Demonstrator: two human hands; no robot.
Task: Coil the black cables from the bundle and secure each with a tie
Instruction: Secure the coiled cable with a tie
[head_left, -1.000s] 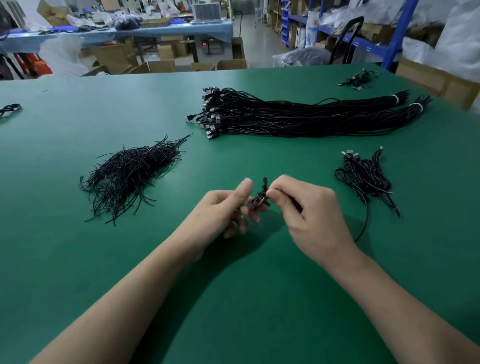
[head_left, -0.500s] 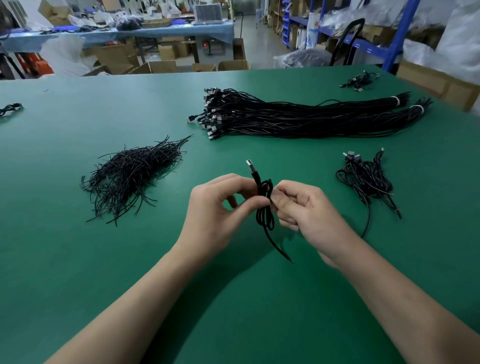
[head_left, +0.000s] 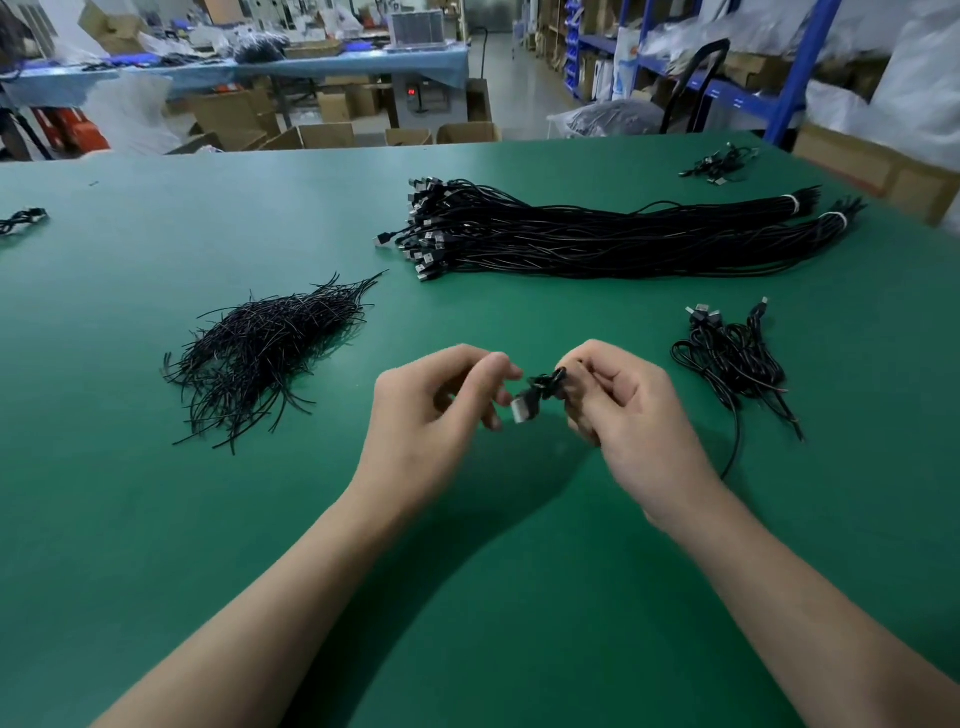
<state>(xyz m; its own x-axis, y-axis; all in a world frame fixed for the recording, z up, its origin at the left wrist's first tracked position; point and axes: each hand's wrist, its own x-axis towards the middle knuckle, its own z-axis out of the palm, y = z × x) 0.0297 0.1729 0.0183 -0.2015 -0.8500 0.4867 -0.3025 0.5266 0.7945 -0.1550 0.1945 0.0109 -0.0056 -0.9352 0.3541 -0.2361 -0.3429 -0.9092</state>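
Above the green table (head_left: 156, 519), both hands work on a small coiled black cable (head_left: 545, 387). My right hand (head_left: 623, 415) grips the coil, most of which is hidden in its fingers. My left hand (head_left: 431, 410) has its fingers curled, with the fingertips at the cable's silver USB plug (head_left: 521, 410). The big bundle of straight black cables (head_left: 597, 239) lies behind, bound with white bands at its right end. A heap of black twist ties (head_left: 265, 348) lies to the left. Several coiled cables (head_left: 732, 358) sit in a pile to the right.
More loose cables lie at the far right (head_left: 719, 163) and at the left edge (head_left: 21, 221) of the table. Beyond the table stand cardboard boxes (head_left: 317, 135), a blue-covered bench and blue shelving (head_left: 727, 78).
The coil has turned from hanging upright between the hands to bunched in my right hand, plug now pointing toward me. My hands have drawn slightly apart.
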